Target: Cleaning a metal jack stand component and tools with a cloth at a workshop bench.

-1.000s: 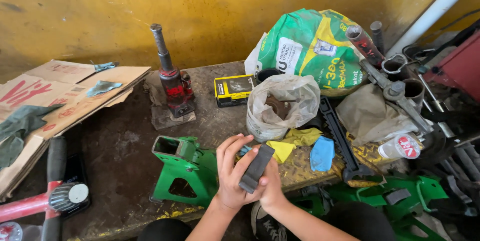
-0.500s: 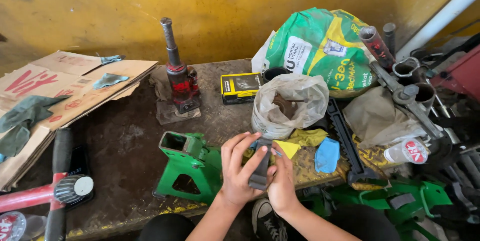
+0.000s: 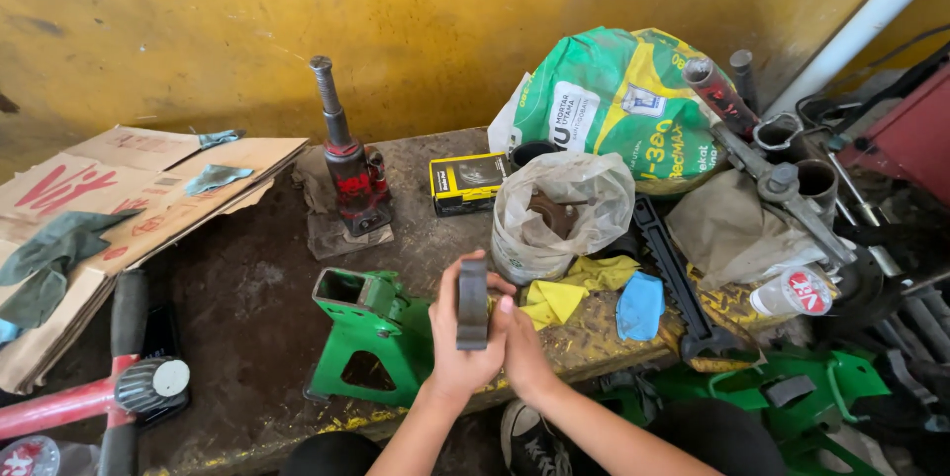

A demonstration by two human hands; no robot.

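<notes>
The dark metal part (image 3: pixel 472 304) stands on edge between both hands, raised above the front edge of the counter (image 3: pixel 247 308) and turned so that its narrow side faces the camera. The left hand (image 3: pixel 460 352) cups it from below and behind, fingers (image 3: pixel 447 283) curled around its left face. The right hand (image 3: pixel 524 357) presses against its right face, fingers closed on the lower half. Both hands are closed on the part; neither is free.

Judged from this grip, the step in hand is inspection or orientation of the part. Any next move calls for one hand to keep a firm hold while the other releases, since the part looks heavy for its size.

Just left of the hands, a green jack stand (image 3: pixel 361 333) sits on the counter. Just right lie a yellow cloth (image 3: pixel 564 293) and a blue cloth (image 3: pixel 641 306). Behind them a clear plastic bag (image 3: pixel 564 214) holds rusty pieces. Further back stand a red bottle jack (image 3: pixel 348 164), a yellow-and-black box (image 3: pixel 465 182) and a green sack (image 3: pixel 623 100). Flattened cardboard (image 3: pixel 129 189) lies at the left end.
</notes>
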